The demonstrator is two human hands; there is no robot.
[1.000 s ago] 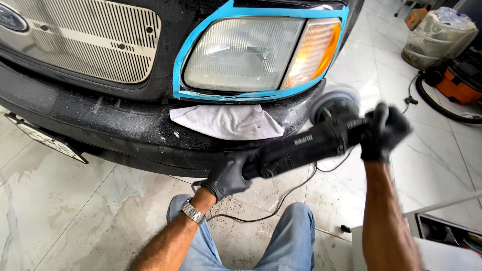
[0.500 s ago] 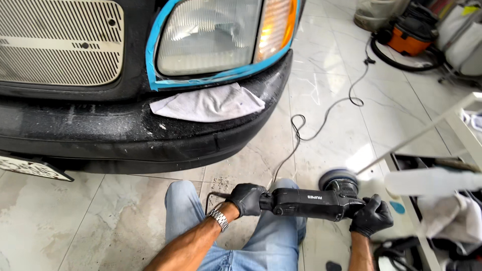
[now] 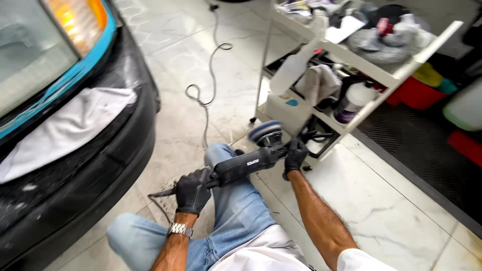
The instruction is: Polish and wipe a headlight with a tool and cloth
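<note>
I hold a black rotary polisher [image 3: 243, 166] across my lap, its round pad [image 3: 265, 132] pointing up and toward a white cart [image 3: 401, 75]. My left hand [image 3: 192, 190], in a black glove with a metal watch at the wrist, grips the rear handle. Gloved too, my right hand [image 3: 295, 155] is closed on the front of the tool by the head. I sit on the floor in blue jeans. At the left is a black bumper [image 3: 100, 170] with a white cloth [image 3: 65, 125] on it, below a headlight [image 3: 30, 55] edged in blue tape.
The cart's shelves hold a white spray bottle [image 3: 296, 68], grey cloths, a round bottle [image 3: 354, 98] and other supplies. The polisher's cord [image 3: 203, 95] loops over the marble floor. Red, yellow and green containers [image 3: 427, 85] stand on a dark mat at right.
The view has swung right, away from the headlight and toward the cart. Both hands have carried the polisher from the bumper down over my lap and close to the cart.
</note>
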